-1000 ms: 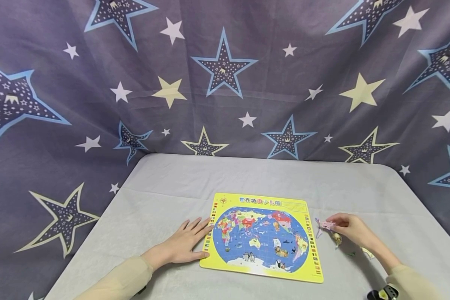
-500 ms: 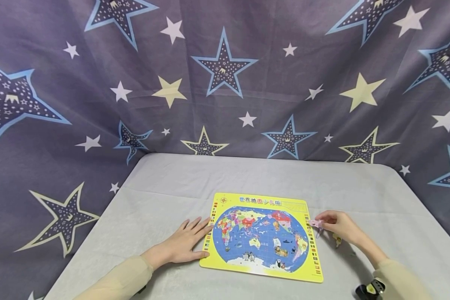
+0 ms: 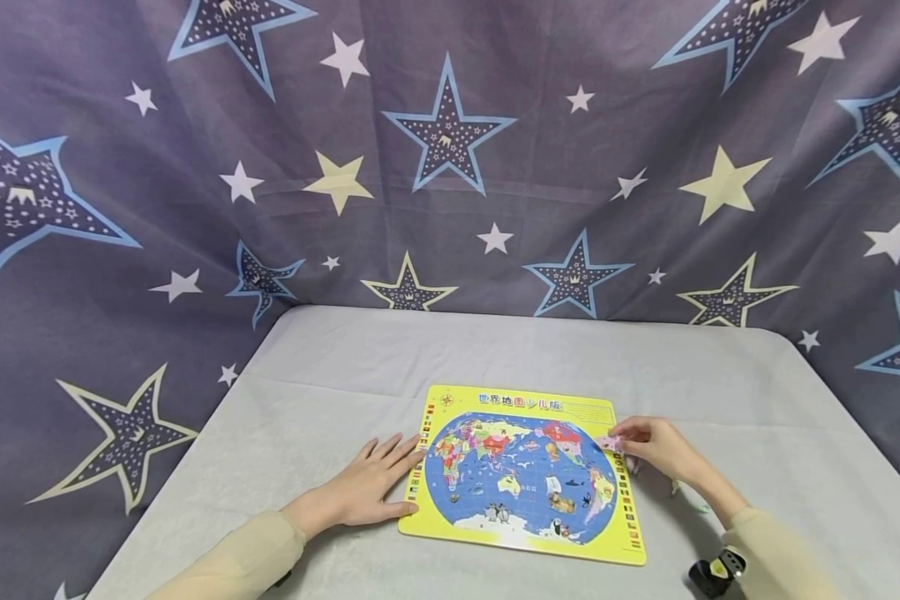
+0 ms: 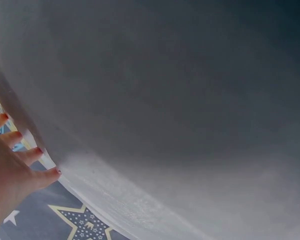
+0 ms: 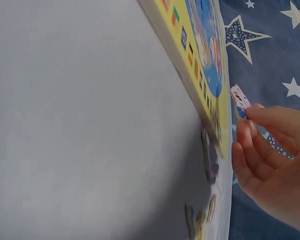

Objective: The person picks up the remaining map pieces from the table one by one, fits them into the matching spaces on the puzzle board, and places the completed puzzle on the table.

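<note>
Pink piece (image 3: pixel 610 442), map board (image 3: pixel 523 479), loose pieces (image 5: pixel 209 159) beside, perhaps overlapping

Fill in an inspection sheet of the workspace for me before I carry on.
Surface: light grey cloth, a few creases.
Job's things: yellow-bordered world map board, lying flat; small pink piece, overlapping the board's right border in the head view, contact unclear.
Clutter: loose pieces near the board's right edge, partly hidden from the head view.
Grippers: left hand spread, fingertips at the board's left edge; right hand pinching the pink piece.
Cables: nothing seen.
Surroundings: dark star-patterned curtain.
</note>
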A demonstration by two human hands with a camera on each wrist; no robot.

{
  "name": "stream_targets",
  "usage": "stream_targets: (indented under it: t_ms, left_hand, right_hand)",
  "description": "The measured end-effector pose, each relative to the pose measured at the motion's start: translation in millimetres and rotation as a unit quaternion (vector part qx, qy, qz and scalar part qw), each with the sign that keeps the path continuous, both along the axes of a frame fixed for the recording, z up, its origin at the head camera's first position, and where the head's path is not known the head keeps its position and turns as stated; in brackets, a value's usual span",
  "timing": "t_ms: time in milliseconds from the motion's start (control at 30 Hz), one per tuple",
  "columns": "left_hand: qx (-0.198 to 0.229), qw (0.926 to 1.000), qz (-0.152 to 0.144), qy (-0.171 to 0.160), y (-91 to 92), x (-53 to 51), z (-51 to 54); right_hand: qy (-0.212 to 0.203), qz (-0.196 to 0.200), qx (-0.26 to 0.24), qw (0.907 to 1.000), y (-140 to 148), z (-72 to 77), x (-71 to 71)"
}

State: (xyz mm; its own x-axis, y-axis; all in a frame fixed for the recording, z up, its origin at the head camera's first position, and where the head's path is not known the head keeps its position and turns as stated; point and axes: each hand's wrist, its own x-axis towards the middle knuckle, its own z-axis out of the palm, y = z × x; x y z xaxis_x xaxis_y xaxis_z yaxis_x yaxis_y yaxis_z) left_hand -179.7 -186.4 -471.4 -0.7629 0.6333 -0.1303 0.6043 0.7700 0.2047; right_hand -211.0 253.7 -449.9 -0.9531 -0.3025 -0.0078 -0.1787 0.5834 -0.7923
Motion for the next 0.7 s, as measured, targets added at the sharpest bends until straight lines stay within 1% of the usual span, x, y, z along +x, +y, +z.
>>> stream_targets:
  t_ms: [100,333,533,700]
  left_hand:
    - [0.000,1.0000,0.001,-0.001,0.2,0.7,1.1]
    - [0.001,1.0000,0.003,-0.003,0.5,1.8,2.4]
    - [0.009,1.0000,-0.001,0.004,0.5,1.9,1.6]
    - [0.013,0.9999,-0.002,0.005,0.4,1.5,1.6]
  right_hand:
    - [-0.004,0.005,-0.006,1.0000,-3.9,-1.0,-1.7]
    - [0.002,0.004,0.016,0.9999,-14.0,-0.4,-3.9]
    - [-0.006,0.010,0.016,0.9998,-21.2,0.1,-5.9]
    - [0.000,0.012,0.023,0.9997,-26.2,-1.4,-8.1]
